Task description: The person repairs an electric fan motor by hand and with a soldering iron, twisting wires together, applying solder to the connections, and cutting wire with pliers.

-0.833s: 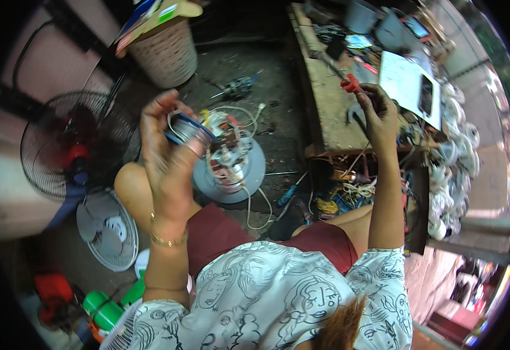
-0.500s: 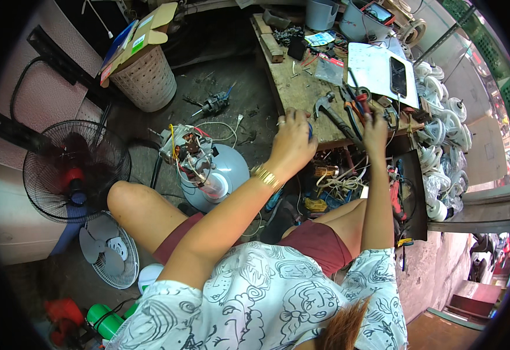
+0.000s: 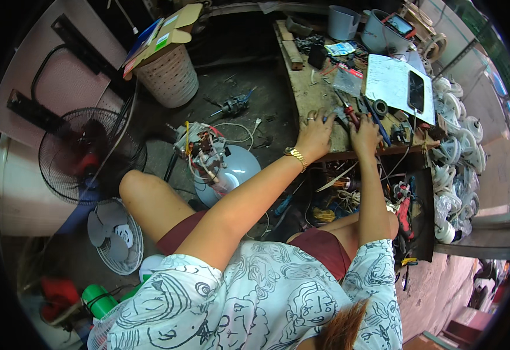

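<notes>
My left hand [image 3: 315, 134], with a gold watch or bracelet at the wrist, is over the near left part of the wooden workbench [image 3: 308, 96]. Its fingers curl round something small and blue, mostly hidden. Close beside it, my right hand [image 3: 366, 140] closes on a red-handled tool [image 3: 352, 116] whose thin dark tip points away to the left; its exact kind is unclear. Blue-handled pliers [image 3: 381, 129] lie just right of that hand. A dark roll of tape [image 3: 380, 107] is beyond them. Part of a metal tool shows between my hands, largely covered.
Paper [image 3: 386, 81] with a phone [image 3: 416, 92] lies at the bench's right. An opened fan motor [image 3: 205, 146] on a round base stands on the floor, left of the bench. Nearby are a woven bin [image 3: 170, 79], a black fan [image 3: 88, 154] and tangled wires under the bench.
The view has shifted, moving the scene rightward. My right hand has come nearer and left, closer to my left hand, bringing the red-handled tool along. The hammer seen earlier is now largely covered.
</notes>
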Action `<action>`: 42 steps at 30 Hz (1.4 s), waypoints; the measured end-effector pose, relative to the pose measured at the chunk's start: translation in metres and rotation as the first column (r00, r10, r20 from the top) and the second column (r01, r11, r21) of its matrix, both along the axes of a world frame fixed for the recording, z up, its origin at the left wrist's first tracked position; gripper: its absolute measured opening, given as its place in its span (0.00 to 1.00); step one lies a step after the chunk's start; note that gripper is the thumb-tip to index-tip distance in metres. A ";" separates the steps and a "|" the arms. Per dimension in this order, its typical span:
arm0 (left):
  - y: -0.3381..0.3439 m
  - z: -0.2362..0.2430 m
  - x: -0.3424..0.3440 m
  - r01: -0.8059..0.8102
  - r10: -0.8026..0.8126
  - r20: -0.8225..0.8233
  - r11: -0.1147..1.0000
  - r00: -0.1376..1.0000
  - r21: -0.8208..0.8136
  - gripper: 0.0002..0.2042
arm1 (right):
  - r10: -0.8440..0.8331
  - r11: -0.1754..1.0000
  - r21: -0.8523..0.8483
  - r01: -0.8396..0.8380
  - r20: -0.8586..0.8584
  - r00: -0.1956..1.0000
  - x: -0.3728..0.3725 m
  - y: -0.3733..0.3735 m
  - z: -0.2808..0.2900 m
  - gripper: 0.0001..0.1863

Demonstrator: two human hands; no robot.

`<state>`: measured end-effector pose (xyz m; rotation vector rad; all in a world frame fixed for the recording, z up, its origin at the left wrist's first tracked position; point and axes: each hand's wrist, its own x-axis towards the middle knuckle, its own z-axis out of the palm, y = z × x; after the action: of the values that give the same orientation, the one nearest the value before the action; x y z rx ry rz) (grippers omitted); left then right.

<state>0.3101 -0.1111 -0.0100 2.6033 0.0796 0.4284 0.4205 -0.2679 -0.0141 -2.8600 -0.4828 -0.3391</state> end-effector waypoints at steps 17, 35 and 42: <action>0.094 0.082 -0.285 -0.174 0.220 0.556 0.975 0.802 -0.135 0.10 | 0.616 0.503 0.595 -0.627 0.263 0.743 -0.153 0.105 0.096 0.06; 0.145 0.115 -0.233 -0.443 0.425 0.414 0.895 0.805 -0.057 0.11 | 0.265 0.714 0.515 -0.475 0.429 0.863 -0.097 0.104 0.093 0.10; 0.141 0.106 -0.221 -0.376 0.372 0.433 0.923 0.821 -0.079 0.07 | -0.048 0.999 -0.019 0.049 0.014 0.999 0.011 -0.016 0.014 0.26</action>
<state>0.0890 0.0298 0.0963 2.4265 0.4402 1.1535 0.4316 -0.2839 -0.0003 -2.8936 -0.4218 -0.3643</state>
